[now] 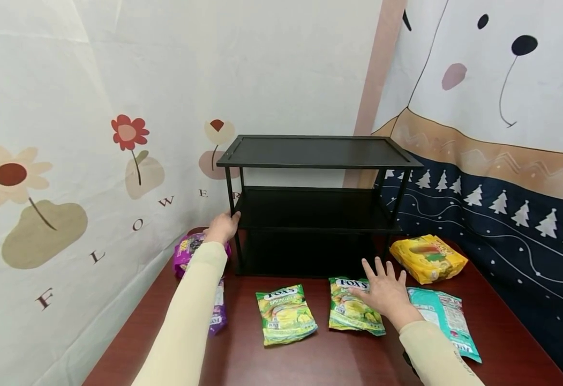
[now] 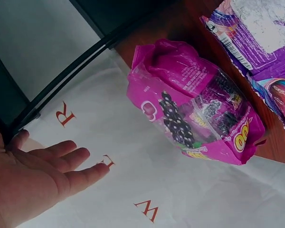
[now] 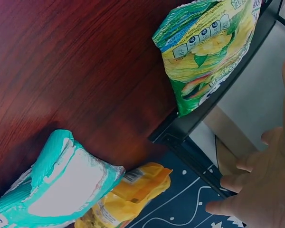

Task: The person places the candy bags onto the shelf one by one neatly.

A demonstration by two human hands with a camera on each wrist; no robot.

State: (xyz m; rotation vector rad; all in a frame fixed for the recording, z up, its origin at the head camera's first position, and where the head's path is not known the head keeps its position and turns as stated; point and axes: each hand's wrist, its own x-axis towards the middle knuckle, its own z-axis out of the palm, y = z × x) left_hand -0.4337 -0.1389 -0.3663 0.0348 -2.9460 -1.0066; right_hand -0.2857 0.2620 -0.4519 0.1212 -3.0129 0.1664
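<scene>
A black three-tier shelf rack point(image 1: 320, 153) stands at the back of the table. My left hand point(image 1: 222, 228) touches its left front post; in the left wrist view the fingers point(image 2: 85, 178) extend loosely past the post. My right hand point(image 1: 384, 289) is spread, in front of the rack's right side, near a green Fox's candy bag point(image 1: 351, 316) and holding nothing. A second green Fox's bag point(image 1: 286, 316) lies to the left. Beside the left arm are a magenta candy bag point(image 2: 180, 104) and a purple bag point(image 2: 256, 42). A yellow bag point(image 1: 428, 257) and a teal bag point(image 1: 447, 316) lie at the right.
The dark red table point(image 1: 242, 364) meets a white fabric backdrop point(image 1: 281, 64) with printed flowers and letters on the left and behind. At the right hangs a navy fabric panel point(image 1: 503, 257) with printed trees.
</scene>
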